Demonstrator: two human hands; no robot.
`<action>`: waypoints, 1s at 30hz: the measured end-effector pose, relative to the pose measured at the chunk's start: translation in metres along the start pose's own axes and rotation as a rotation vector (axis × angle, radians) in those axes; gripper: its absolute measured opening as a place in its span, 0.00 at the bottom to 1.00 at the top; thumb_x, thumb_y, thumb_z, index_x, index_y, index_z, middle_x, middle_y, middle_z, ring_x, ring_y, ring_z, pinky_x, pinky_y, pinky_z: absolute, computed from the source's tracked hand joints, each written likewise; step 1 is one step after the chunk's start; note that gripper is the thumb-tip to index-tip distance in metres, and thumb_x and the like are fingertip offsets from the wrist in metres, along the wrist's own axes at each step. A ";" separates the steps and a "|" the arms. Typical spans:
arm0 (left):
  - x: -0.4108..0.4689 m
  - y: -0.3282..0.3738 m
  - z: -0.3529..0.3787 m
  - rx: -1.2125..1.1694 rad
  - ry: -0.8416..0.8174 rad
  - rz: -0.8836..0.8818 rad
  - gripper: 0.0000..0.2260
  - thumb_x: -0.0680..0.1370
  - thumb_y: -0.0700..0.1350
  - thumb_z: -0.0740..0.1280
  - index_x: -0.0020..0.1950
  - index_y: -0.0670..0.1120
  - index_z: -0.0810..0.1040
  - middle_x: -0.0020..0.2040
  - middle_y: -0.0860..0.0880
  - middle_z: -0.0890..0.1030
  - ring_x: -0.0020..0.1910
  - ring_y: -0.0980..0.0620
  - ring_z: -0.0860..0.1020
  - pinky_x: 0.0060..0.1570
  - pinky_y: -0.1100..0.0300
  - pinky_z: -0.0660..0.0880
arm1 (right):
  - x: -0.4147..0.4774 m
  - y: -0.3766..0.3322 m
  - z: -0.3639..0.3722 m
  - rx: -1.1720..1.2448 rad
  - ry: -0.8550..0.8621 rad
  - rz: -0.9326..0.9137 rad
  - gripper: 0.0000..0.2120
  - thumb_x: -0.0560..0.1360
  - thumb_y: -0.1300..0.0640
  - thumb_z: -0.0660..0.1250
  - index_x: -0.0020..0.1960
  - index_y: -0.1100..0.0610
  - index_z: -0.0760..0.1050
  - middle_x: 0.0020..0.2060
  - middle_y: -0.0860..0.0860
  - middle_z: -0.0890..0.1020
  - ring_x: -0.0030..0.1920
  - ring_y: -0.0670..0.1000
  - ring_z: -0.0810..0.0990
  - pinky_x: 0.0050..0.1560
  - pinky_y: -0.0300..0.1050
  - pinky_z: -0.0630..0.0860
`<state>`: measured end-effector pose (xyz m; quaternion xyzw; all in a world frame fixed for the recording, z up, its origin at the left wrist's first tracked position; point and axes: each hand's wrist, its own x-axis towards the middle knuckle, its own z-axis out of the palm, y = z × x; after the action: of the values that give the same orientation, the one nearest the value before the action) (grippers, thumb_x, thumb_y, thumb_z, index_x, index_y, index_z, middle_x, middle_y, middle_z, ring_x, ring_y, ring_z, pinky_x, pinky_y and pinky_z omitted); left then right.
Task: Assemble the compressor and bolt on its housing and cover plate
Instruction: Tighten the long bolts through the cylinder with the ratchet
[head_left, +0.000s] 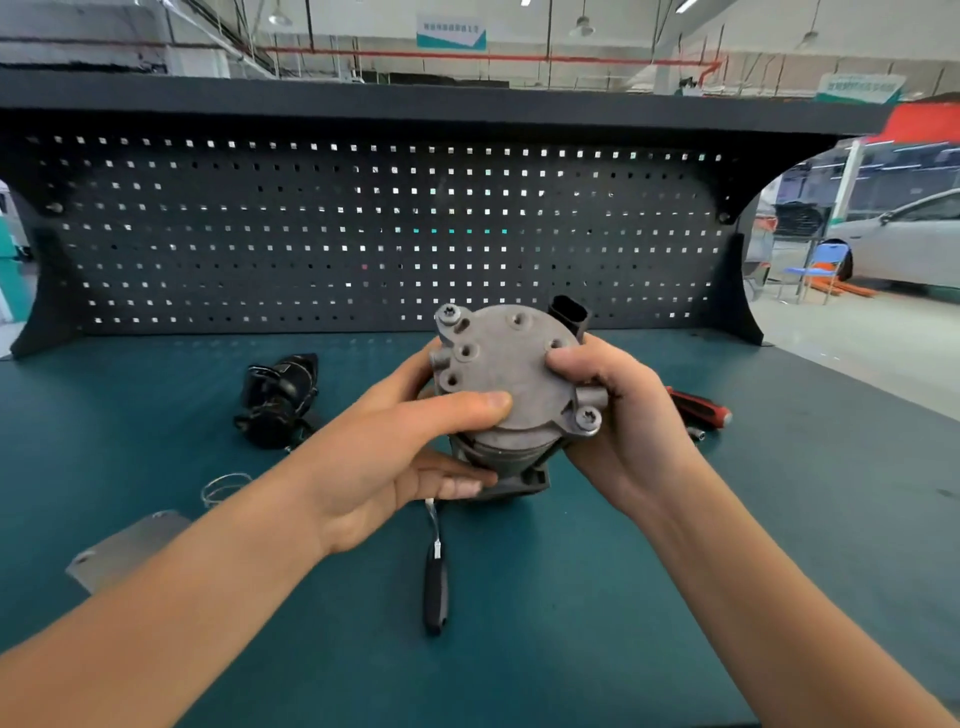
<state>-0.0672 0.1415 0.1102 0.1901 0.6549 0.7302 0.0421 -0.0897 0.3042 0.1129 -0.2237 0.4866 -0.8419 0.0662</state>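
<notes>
Both hands hold the compressor (506, 364) over the green surface (675, 571). The left hand (405, 457) has its grip curled round one side, thumb on top. The right hand (618, 415) grips the other side. It looks heavy. If a hand slips, it could drop and hit the tool (435, 592) lying close by.

I count: 1 compressor (509, 358), 2 bolts (448, 313) (588, 415), 2 hand tools (435, 587) (696, 408), 1 metal plate (124, 551), 1 blk part (278, 400), 1 wire ring (223, 488).
</notes>
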 end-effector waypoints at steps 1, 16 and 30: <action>0.005 -0.003 0.000 -0.017 0.006 -0.001 0.15 0.61 0.45 0.74 0.45 0.57 0.81 0.49 0.46 0.84 0.40 0.40 0.83 0.38 0.56 0.80 | 0.002 0.003 -0.004 -0.005 0.009 -0.011 0.17 0.61 0.61 0.64 0.50 0.64 0.75 0.42 0.59 0.82 0.40 0.55 0.82 0.39 0.45 0.80; 0.054 -0.037 -0.008 -0.018 0.040 0.027 0.27 0.59 0.43 0.77 0.56 0.55 0.77 0.53 0.49 0.81 0.45 0.51 0.83 0.40 0.60 0.80 | 0.041 -0.005 -0.052 -0.299 -0.072 0.109 0.17 0.66 0.60 0.74 0.53 0.63 0.76 0.46 0.56 0.83 0.46 0.52 0.83 0.45 0.43 0.80; 0.066 -0.063 -0.012 0.406 0.077 0.156 0.35 0.63 0.41 0.79 0.65 0.60 0.69 0.57 0.63 0.77 0.55 0.70 0.75 0.48 0.76 0.72 | 0.023 0.022 -0.077 -0.361 0.314 -0.037 0.27 0.48 0.55 0.77 0.45 0.63 0.76 0.38 0.54 0.84 0.41 0.51 0.82 0.44 0.43 0.80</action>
<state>-0.1441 0.1593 0.0632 0.2168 0.7729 0.5912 -0.0790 -0.1459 0.3459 0.0689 -0.1072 0.6292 -0.7669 -0.0664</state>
